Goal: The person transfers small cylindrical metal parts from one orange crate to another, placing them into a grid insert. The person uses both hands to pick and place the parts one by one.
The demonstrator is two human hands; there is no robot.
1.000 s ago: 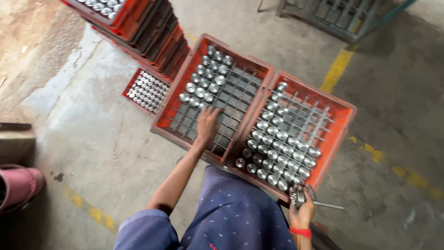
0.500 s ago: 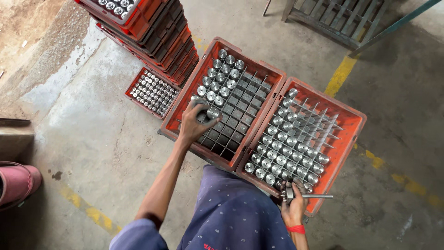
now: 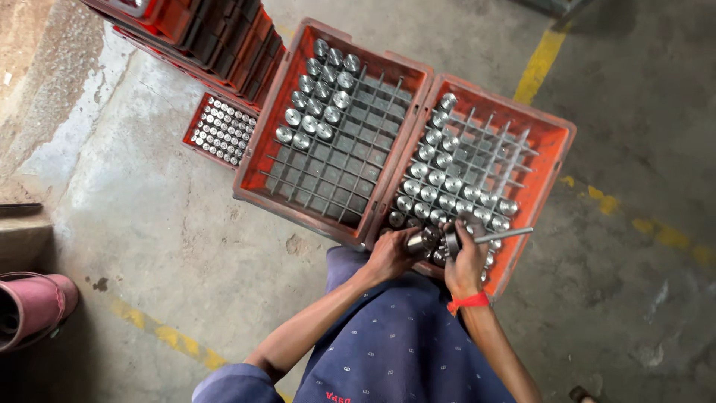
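A second orange crate (image 3: 262,160) with a wire grid sits at about 11 o'clock from the centre of the view, its far corner filled with shiny metal cylinders (image 3: 319,97) and its near cells bare. At 10 o'clock a small red tray (image 3: 195,119) packed with small metal pieces (image 3: 222,131) lies on the concrete floor (image 3: 156,246). At the 11 o'clock edge stands a stack of red crates (image 3: 224,41). Yellow floor lines (image 3: 543,61) run at 1 and 7 o'clock. A maroon cylinder (image 3: 33,306) lies at 8 o'clock.
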